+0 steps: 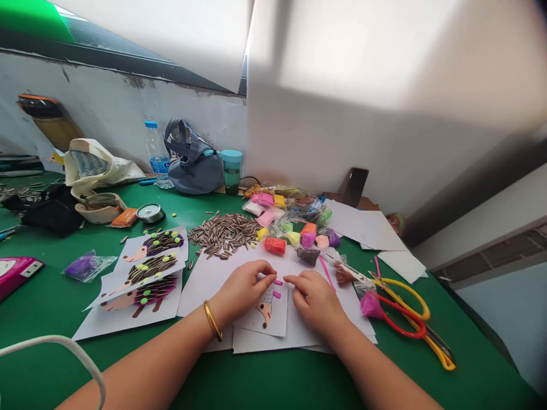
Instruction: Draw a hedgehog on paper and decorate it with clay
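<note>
A white paper card (273,327) lies on larger white sheets (252,341) in front of me. On it is a hedgehog picture (264,310) with a peach face, a brown nose and pink modelling clay pieces (277,295) along one side. My left hand (245,287), a gold bangle at its wrist, rests over the card's left part; its thumb and fingertips are pinched together, and what they hold is hidden. From the right, my right hand (314,299) reaches to the card's edge. Its index finger is stretched out close to the upper pink piece, the other fingers curled.
Sunflower seeds (228,232) are heaped behind the sheets, beside bagged coloured clay (274,246). Scissors (401,307) with red and yellow handles lie right. Finished-looking hedgehog cards (147,302) overlap at left. A bottle (156,151), blue bag (194,165) and cup (232,171) stand along the wall.
</note>
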Motion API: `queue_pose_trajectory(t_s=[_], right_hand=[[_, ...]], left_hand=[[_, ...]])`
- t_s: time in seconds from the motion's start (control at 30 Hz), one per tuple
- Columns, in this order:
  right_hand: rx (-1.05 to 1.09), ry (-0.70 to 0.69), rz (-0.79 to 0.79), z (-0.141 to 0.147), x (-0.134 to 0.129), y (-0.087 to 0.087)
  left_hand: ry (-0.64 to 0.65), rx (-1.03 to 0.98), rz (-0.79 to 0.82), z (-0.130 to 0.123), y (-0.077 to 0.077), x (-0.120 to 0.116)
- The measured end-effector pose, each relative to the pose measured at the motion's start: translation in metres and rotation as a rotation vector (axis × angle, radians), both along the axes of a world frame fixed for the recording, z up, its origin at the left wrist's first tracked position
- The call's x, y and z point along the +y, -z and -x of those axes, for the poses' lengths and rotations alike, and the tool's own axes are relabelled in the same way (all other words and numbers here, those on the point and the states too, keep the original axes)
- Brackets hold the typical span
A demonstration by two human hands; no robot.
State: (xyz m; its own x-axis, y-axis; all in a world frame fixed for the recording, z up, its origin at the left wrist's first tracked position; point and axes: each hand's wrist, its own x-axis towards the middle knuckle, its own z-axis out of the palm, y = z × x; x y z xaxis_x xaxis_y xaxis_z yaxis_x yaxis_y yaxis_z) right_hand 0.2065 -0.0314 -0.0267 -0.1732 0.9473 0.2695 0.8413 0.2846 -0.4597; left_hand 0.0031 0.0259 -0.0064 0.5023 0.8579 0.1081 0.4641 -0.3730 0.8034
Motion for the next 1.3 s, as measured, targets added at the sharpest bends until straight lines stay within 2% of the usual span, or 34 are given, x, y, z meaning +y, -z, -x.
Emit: queue_pose_trajectory(t_s=[0.23, 0.43, 0.57, 0.83, 1.1, 1.3], right_hand=[[0.147, 0.004, -0.111, -0.001, -0.001, -0.010], [0.302, -0.044, -0.206, 0.005, -0.006, -0.017], [0.345, -0.064, -0.223, 0.008, -0.008, -0.019], [0.402, -0.098, -0.245, 0.011, -0.009, -0.021], [0.409, -0.086, -0.250, 0.012, -0.009, -0.018], [0.425, -0.147, -0.238, 0.008, -0.008, -0.019]], left_hand=[[-0.086, -0.209, 0.066, 0.001, -0.005, 0.003], [-0.054, -0.452, 0.422, -0.007, -0.010, -0.005], [-0.016, -0.513, 0.527, -0.010, -0.010, -0.009], [0.030, -0.515, 0.594, -0.009, -0.007, -0.014], [0.039, -0.455, 0.587, -0.009, -0.006, -0.014], [0.022, -0.486, 0.583, -0.009, -0.010, -0.015]])
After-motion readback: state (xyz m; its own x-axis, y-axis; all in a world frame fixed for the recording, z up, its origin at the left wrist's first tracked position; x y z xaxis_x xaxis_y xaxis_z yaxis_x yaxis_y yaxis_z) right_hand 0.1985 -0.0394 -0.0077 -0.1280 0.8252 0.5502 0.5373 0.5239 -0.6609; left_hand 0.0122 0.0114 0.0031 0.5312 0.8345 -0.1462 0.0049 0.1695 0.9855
